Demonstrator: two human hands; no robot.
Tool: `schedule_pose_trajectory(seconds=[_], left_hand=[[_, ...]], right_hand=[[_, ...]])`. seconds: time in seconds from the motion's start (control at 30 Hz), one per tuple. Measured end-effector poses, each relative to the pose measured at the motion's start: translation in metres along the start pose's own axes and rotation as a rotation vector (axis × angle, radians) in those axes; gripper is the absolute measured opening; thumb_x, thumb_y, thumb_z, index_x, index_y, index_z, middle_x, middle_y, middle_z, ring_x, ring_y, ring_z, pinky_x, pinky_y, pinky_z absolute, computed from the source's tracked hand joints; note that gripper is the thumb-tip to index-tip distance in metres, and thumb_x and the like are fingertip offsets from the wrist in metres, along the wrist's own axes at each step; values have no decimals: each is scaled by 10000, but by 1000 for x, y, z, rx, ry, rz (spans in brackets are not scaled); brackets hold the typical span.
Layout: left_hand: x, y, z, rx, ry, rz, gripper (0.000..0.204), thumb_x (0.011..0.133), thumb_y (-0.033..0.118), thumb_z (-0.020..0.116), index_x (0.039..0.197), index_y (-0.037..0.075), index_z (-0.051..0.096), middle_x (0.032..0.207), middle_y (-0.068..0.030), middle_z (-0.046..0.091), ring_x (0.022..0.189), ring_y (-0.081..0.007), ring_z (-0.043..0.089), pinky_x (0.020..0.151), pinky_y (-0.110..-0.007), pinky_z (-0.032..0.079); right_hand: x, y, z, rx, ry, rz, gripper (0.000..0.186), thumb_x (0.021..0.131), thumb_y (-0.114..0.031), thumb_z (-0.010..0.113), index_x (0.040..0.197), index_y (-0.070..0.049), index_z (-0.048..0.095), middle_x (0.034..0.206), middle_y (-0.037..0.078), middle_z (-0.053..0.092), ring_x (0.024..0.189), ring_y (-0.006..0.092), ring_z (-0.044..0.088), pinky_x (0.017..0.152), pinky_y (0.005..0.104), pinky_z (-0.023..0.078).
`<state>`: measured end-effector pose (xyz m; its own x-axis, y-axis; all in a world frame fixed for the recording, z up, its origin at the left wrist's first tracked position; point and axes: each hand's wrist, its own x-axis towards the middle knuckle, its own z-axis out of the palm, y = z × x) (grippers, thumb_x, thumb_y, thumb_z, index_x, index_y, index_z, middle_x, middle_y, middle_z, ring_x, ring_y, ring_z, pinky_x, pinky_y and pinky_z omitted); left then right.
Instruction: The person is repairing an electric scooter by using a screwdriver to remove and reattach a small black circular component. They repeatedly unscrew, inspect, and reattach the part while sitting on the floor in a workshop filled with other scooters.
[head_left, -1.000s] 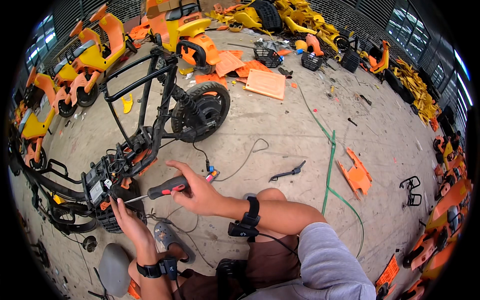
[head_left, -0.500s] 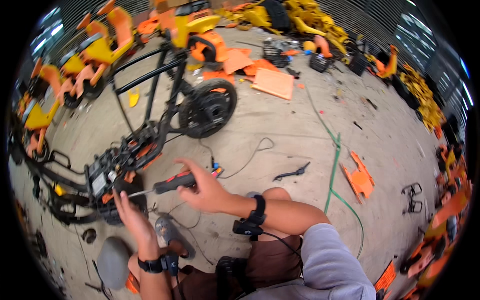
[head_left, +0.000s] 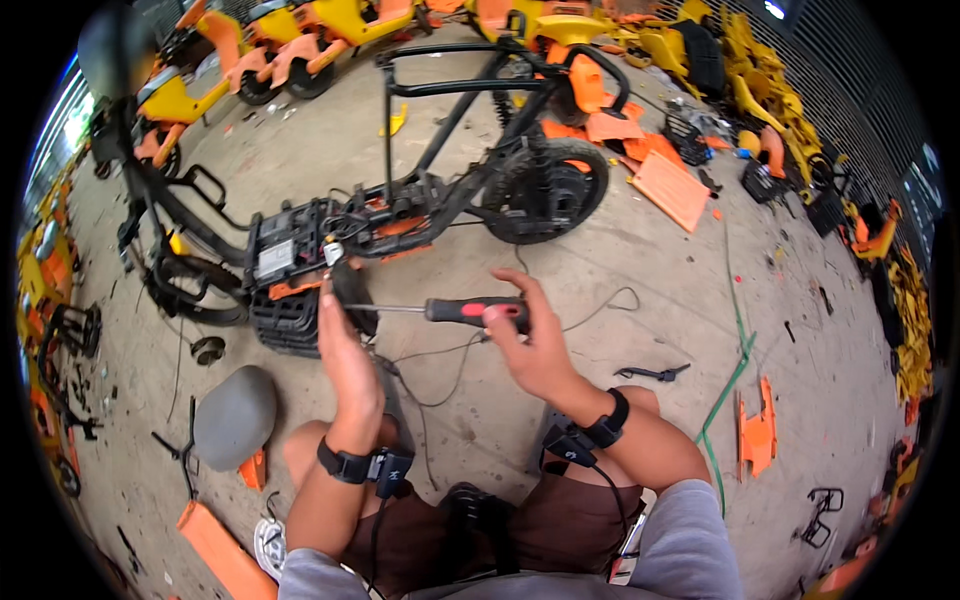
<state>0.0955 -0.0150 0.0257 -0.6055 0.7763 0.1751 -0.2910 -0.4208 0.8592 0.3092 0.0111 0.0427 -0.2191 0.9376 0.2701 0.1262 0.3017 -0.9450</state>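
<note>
My right hand (head_left: 530, 335) grips a screwdriver (head_left: 460, 311) with a black-and-red handle, its metal shaft lying horizontally toward my left hand (head_left: 342, 355). My left hand is upright with fingers straight, at a dark rounded part (head_left: 356, 285) on the near side of a stripped scooter frame (head_left: 436, 160); whether it grips that part is hidden. The screwdriver's tip is hidden behind my left fingers. Just beyond them are the electronics housing (head_left: 272, 262), exposed wires and a black crate-like part (head_left: 285, 322).
A grey seat (head_left: 233, 418) lies at my left beside an orange panel (head_left: 222, 548). Cables (head_left: 625, 305), a green strap (head_left: 727, 395), an orange plastic piece (head_left: 757, 430) and a black bracket (head_left: 650, 373) lie rightward. Scooters (head_left: 300, 45) and heaped yellow-orange panels (head_left: 760, 80) line the walls.
The view has swung left, so the frame and floor objects sit further right in the picture, and more shows at left. My hands keep much the same pose with the screwdriver.
</note>
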Motion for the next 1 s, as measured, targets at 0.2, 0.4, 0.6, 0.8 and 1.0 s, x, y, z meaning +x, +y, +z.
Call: schedule_pose_trajectory(seconds=[0.2, 0.4, 0.6, 0.8, 1.0], left_hand=[[-19, -15, 31, 123, 170, -130, 495, 1046, 374, 406, 1358, 2, 499, 1241, 1, 573, 1092, -84, 505, 945, -227, 377], [-20, -1, 40, 186, 153, -78, 513, 1040, 397, 415, 1302, -18, 566, 1241, -68, 587, 1157, -139, 492, 1024, -278, 341], [-9, 13, 39, -18, 120, -55, 459, 1035, 401, 435, 1232, 25, 608, 904, 68, 516, 812, -37, 408, 739, -235, 345], [-18, 6, 51, 106, 169, -52, 503, 1036, 375, 439, 1284, -44, 562, 1249, -56, 577, 1141, -127, 492, 1015, -260, 345], [-1, 14, 31, -64, 56, -50, 498, 1053, 319, 393, 1393, -40, 455, 1355, -75, 536, 1237, -139, 480, 1066, -273, 329]], right_hand=[[-1, -13, -52, 114, -80, 77, 482, 921, -161, 601, 1357, -53, 424, 922, 51, 552, 708, 87, 521, 602, 238, 432], [-2, -16, -44, 42, 40, 12, 530, 941, -211, 630, 1384, -37, 397, 860, 43, 556, 728, 97, 533, 657, 238, 447], [8, -21, -33, 45, -28, -109, 517, 936, -125, 587, 1393, -14, 371, 776, 6, 520, 701, 75, 475, 629, 233, 390], [6, -36, -51, 105, -26, 126, 472, 967, -188, 573, 1377, -26, 406, 750, -1, 536, 668, 63, 493, 592, 223, 395], [10, -21, -28, 35, -71, -88, 508, 915, -120, 602, 1376, -63, 394, 836, 12, 524, 693, 67, 455, 582, 226, 383]])
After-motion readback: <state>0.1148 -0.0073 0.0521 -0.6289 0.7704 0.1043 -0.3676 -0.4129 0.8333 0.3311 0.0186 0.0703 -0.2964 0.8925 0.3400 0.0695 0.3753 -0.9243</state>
